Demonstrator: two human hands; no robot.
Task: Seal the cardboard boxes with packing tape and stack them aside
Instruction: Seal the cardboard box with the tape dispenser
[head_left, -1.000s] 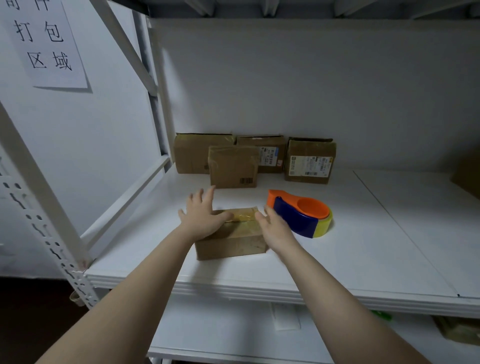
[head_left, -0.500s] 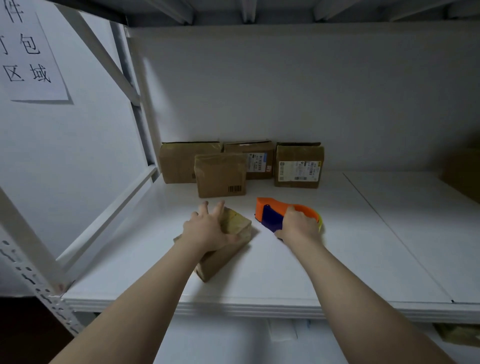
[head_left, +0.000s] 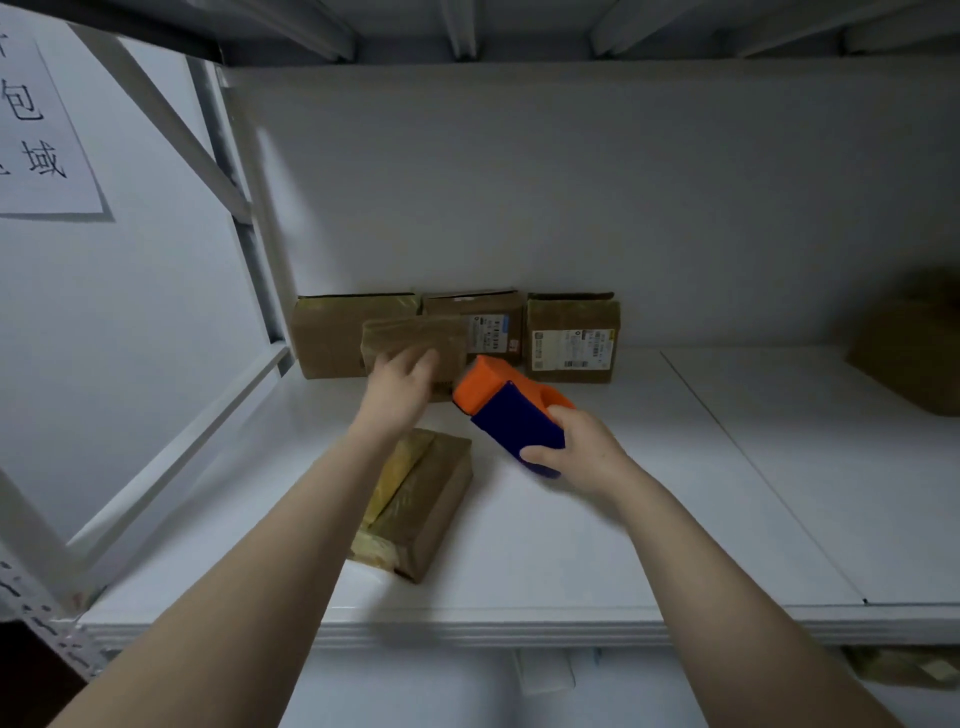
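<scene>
- two hands are out over the shelf (head_left: 649, 530), each busy with a different thing.
- at the back wall stand a back-left box (head_left: 332, 338), a back-middle box (head_left: 488, 317) and a back-right box (head_left: 571, 338), side by side.
- the left hand (head_left: 400, 384) reaches furthest back and lies against the front face of the upright box (head_left: 415, 338), which stands just ahead of those three. the fingers are on the cardboard, but blur hides whether they curl round an edge, so i cannot tell if it has a real hold.
- the right hand (head_left: 587, 457) is wrapped round the blue body of the tape dispenser (head_left: 511, 415). the dispenser is lifted clear of the shelf, with its orange nose pointing up and left toward the upright box.
- the relation that matters: the upright box lies straight ahead of the left hand and just left of the dispenser's nose. the left hand is therefore the nearer one, and the right has the tool close by.
- that box stands on edge with its broad face toward the person. it probably has to be drawn forward and laid flat before tape can run along a seam.
- the taped box (head_left: 421, 499) lies flat nearer the front edge, partly hidden by the left forearm. its long axis runs diagonally from near-left to far-right, and shiny tape shows along its top and near end. neither hand touches it.
- it sits in the path back toward the person, so the next box likely needs a spot to its right.
</scene>
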